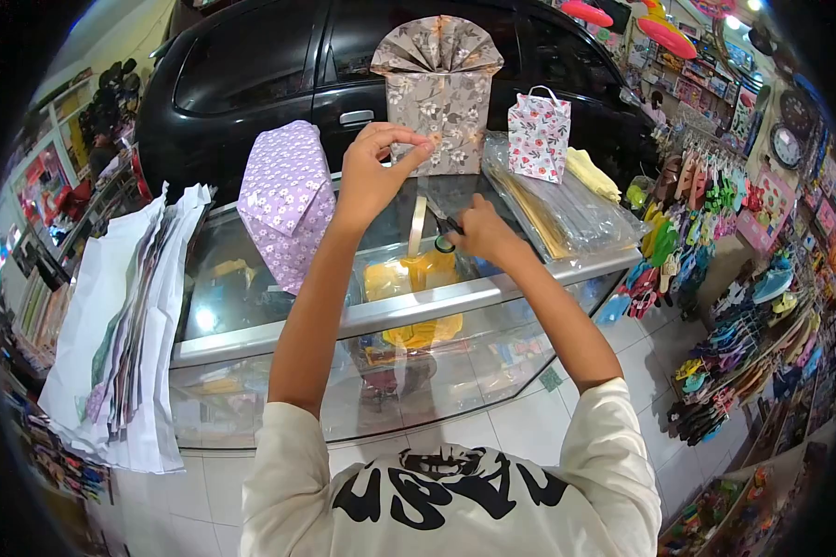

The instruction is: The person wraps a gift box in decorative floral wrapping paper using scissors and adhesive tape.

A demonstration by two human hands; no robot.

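My left hand [381,167] is raised over the counter, in front of the gift-wrapped package with a fanned top [437,116]. Its thumb and forefinger are pinched together; what lies between them, if anything, is too small to make out. Lower and to the right, my right hand [486,232] has its fingers closed at the black handles of a pair of scissors [450,226], whose blades point away to the upper left. Just left of the scissors is a narrow roll of tape [418,225], seen edge-on. A purple flowered package [288,195] stands left of my left forearm.
The glass counter [241,345] has a metal front edge. Large paper sheets [111,325] hang over its left end. At right are clear plastic packs [567,218], a small floral gift bag [539,137] and yellow cloth [593,174]. A black car [251,70] stands behind; slippers [669,241] hang right.
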